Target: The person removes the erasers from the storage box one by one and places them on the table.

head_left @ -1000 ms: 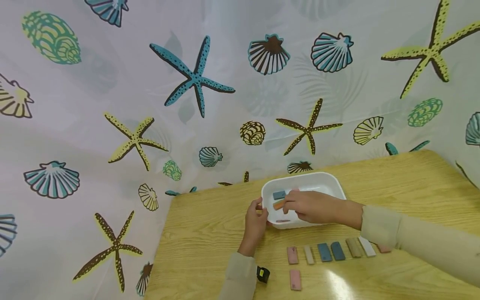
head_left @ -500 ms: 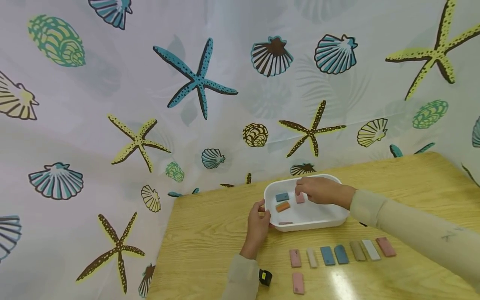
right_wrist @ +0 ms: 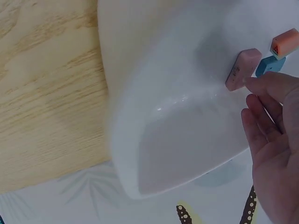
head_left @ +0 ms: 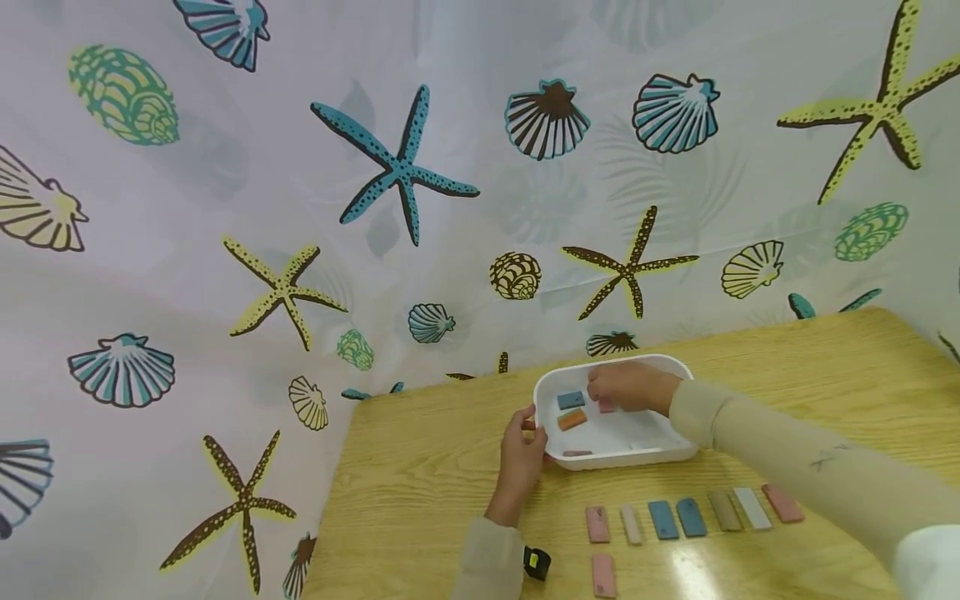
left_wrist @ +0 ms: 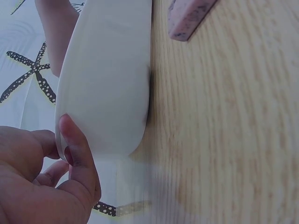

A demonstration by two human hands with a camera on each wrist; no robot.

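My left hand (head_left: 522,452) grips the left end of a white plastic tub (head_left: 645,457) by its rim; in the left wrist view one fingertip lies on the outer wall. Inside the tub, the fingertips of my right hand (head_left: 626,386) are right at one end of a small pink block (right_wrist: 244,69), with the fingers loosely bent beside it. Printed marks show on that block's face. Near it in the tub lie a blue block (head_left: 571,400) and an orange block (head_left: 572,418). Another pinkish piece (head_left: 577,453) shows at the tub's front wall.
In front of the tub a row of flat blocks lies on the wooden table (head_left: 420,500): pink (head_left: 597,524), beige (head_left: 631,524), blue (head_left: 663,520) and white (head_left: 752,508) among them. One pink block (head_left: 603,575) sits nearer. A black object (head_left: 536,563) is by the left sleeve. Behind hangs a shell-patterned curtain.
My right hand has moved from over the orange block to the pink block farther back and right, then lowered to it. My left hand has stayed on the tub's rim.
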